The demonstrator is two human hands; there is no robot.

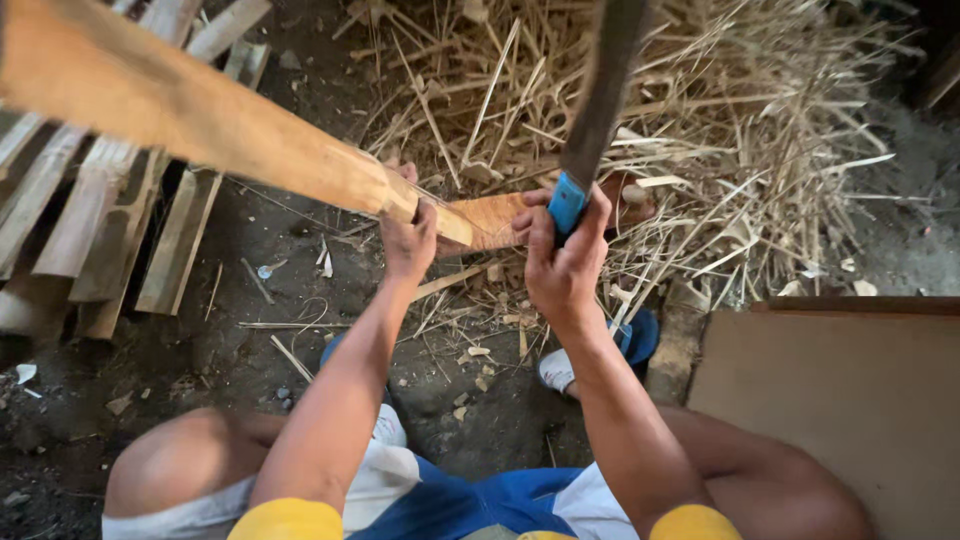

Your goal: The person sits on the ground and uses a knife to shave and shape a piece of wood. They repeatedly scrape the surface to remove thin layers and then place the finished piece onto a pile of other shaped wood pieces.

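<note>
The slat (200,110) slants up toward the camera, gripped low by the left hand (408,240), while the right hand (562,262) clenches the blade (600,100) beside it, mid-trimming, I judge; next, steady aim.

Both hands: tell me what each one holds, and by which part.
The left hand grips a long wooden slat near its lower end. The right hand holds a long dark blade by its blue handle.

Dirt floor (250,360): a straw heap (720,130) beyond the gripping hands, stacked wooden slats (100,210) to their left.
</note>
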